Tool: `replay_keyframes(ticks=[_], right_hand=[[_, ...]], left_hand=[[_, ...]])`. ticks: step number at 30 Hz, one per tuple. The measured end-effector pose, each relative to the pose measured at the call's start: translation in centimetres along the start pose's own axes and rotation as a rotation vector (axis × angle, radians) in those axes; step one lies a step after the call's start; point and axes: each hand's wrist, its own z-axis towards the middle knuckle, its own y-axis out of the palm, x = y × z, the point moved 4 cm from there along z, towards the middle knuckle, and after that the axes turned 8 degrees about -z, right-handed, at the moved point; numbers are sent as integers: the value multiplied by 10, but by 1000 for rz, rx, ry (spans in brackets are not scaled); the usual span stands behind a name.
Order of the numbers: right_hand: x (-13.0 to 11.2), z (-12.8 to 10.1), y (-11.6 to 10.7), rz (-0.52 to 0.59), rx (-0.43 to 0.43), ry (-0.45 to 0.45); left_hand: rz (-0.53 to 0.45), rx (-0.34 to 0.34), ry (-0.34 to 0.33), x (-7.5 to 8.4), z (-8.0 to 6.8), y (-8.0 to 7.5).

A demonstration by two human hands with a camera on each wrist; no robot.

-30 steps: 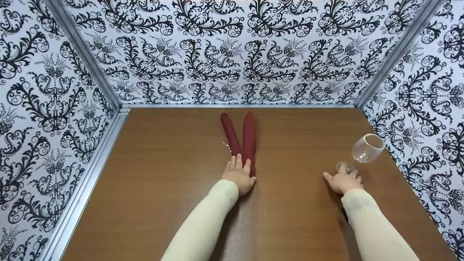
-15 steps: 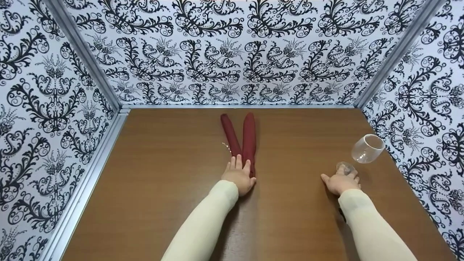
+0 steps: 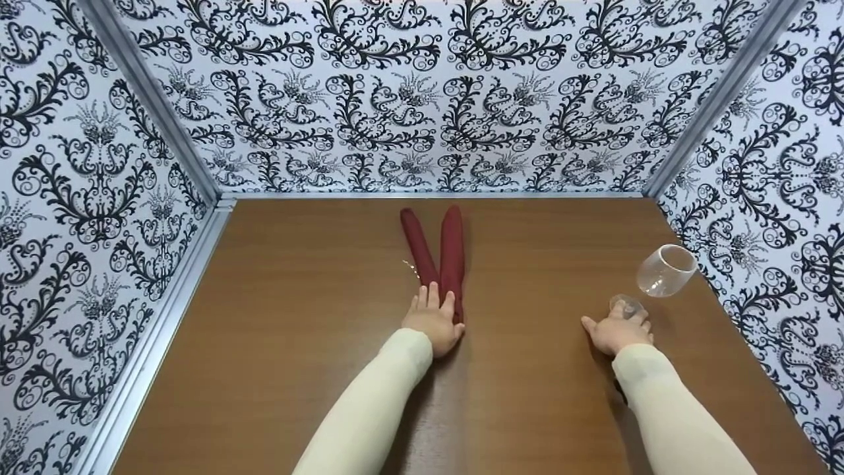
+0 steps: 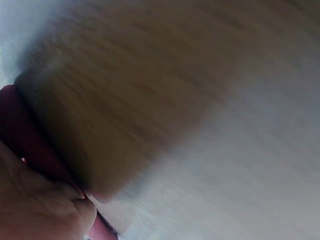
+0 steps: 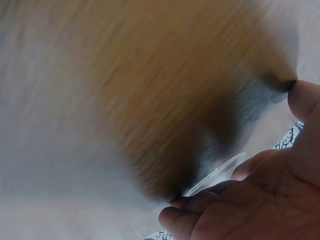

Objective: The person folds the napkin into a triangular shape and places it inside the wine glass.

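A dark red cloth (image 3: pixel 452 247), rolled into two long arms that form a V, lies mid-table in the head view. My left hand (image 3: pixel 432 326) rests flat over its lower end, fingers extended, hiding where the arms join. In the left wrist view the cloth (image 4: pixel 30 132) runs alongside the palm. At the right stands a clear stemmed wine glass (image 3: pixel 666 272). My right hand (image 3: pixel 618 331) touches its round foot (image 3: pixel 623 305) with spread, fairly straight fingers. The foot's rim (image 5: pixel 220 172) shows beside the fingers in the right wrist view.
A thin shiny strand (image 3: pixel 411 267) lies just left of the cloth. The brown wooden table (image 3: pixel 297 297) is bordered by patterned walls and a metal rail (image 3: pixel 158 343) at the left. The glass is near the table's right edge.
My right hand has shifted slightly left, its fingers still at the glass's foot. The left hand, cloth and glass stay practically where they were.
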Motion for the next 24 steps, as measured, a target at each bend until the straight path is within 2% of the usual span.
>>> replay_keyframes(ticks=[7, 14, 24], right_hand=[[-12, -1, 3, 12, -20, -26], [-24, 1, 10, -4, -76, -42], [-53, -6, 15, -36, -31, -76]], left_hand=[[-3, 8, 3, 0, -1, 0], [-15, 17, 9, -2, 2, 4], [3, 25, 8, 3, -4, -4]])
